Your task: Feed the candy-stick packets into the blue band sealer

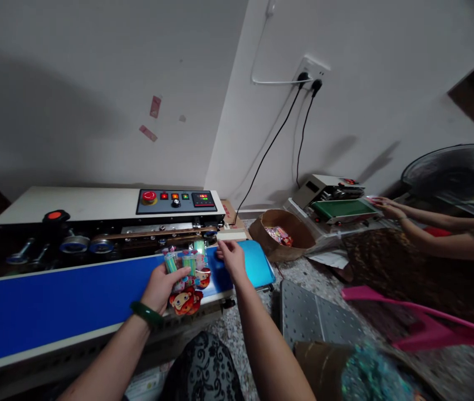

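Observation:
My left hand (162, 287) grips a clear plastic packet (187, 274) filled with colourful small items and printed with a red cartoon figure. It holds the packet upright on the blue conveyor belt (53, 301) of a sealing machine (107, 214). My right hand (231, 257) pinches the packet's upper right edge close to the machine's sealing slot. A green bangle sits on my left wrist.
The control panel (178, 200) with a red button tops the machine. A brown basket (282, 234) of packets stands to the right. Another person's hands (389, 209) work at a second sealer (337, 203). A fan (458, 172), a pink chair (420, 323) and a cardboard box (345, 367) are nearby.

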`<action>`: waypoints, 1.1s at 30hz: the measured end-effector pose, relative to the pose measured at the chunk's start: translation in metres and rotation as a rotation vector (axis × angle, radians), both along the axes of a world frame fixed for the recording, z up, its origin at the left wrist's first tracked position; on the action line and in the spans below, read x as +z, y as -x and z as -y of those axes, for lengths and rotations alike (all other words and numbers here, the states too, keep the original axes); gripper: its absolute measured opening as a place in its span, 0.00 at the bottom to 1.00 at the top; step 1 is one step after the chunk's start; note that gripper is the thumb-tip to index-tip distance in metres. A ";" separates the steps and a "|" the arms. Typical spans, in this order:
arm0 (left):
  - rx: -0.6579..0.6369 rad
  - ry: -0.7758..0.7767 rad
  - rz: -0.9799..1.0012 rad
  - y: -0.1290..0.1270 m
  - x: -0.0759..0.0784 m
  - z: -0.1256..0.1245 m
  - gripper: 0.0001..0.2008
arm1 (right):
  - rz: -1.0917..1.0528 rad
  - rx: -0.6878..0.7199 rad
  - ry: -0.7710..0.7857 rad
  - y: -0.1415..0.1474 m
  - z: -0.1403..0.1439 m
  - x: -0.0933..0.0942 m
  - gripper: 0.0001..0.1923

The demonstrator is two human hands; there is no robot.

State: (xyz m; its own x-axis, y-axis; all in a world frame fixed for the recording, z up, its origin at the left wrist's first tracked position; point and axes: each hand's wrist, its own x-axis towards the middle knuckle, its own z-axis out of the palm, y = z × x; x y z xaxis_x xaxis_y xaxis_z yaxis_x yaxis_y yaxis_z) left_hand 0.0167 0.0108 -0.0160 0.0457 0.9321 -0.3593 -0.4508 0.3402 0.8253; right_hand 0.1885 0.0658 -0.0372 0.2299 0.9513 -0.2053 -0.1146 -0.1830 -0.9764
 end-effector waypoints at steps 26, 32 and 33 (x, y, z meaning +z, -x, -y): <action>-0.172 -0.029 -0.018 -0.002 0.010 0.007 0.15 | 0.123 0.053 0.051 -0.013 -0.012 0.009 0.07; -0.136 -0.136 -0.079 -0.004 0.004 0.004 0.18 | 0.259 0.299 -0.447 0.016 0.028 0.053 0.08; -0.138 -0.165 -0.092 -0.003 0.002 0.003 0.17 | 0.328 0.369 -0.497 0.018 0.035 0.059 0.08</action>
State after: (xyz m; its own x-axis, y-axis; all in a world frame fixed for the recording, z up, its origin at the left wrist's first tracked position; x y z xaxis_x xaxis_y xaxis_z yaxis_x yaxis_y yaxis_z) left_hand 0.0200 0.0075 -0.0136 0.1513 0.9657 -0.2110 -0.3298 0.2505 0.9102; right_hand 0.1703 0.0311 0.0223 -0.1501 0.9424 0.2989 0.1840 0.3236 -0.9281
